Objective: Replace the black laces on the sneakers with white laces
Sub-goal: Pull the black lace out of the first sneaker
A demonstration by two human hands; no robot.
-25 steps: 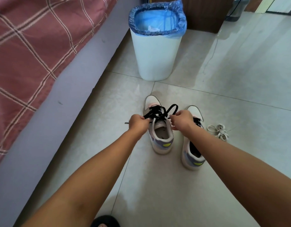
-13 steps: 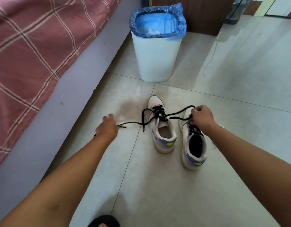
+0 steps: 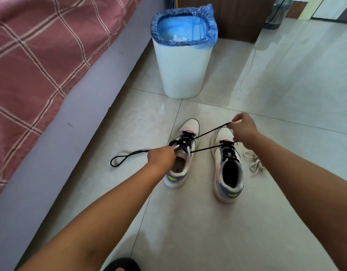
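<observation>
Two pale sneakers stand side by side on the tiled floor, toes pointing away. The left sneaker [image 3: 183, 167] has its black lace [image 3: 205, 133] untied and pulled out in long strands. My right hand [image 3: 244, 128] pinches a loop of that lace, raised above the right sneaker [image 3: 228, 173], which is still laced in black. My left hand [image 3: 161, 156] grips the left sneaker at its tongue and collar. A loose end of the black lace lies looped on the floor to the left. The white laces [image 3: 253, 162] lie bundled on the floor to the right of the right sneaker.
A white bin [image 3: 183, 69] with a blue liner stands just beyond the sneakers. A bed [image 3: 41, 65] with a red checked cover and grey base runs along the left. A dark slipper toe [image 3: 120, 266] shows at the bottom edge. Wooden furniture [image 3: 227, 16] stands behind the bin.
My left hand let go of the lace end on the left and came back to the left sneaker. My right hand pulled its lace loop up and further right.
</observation>
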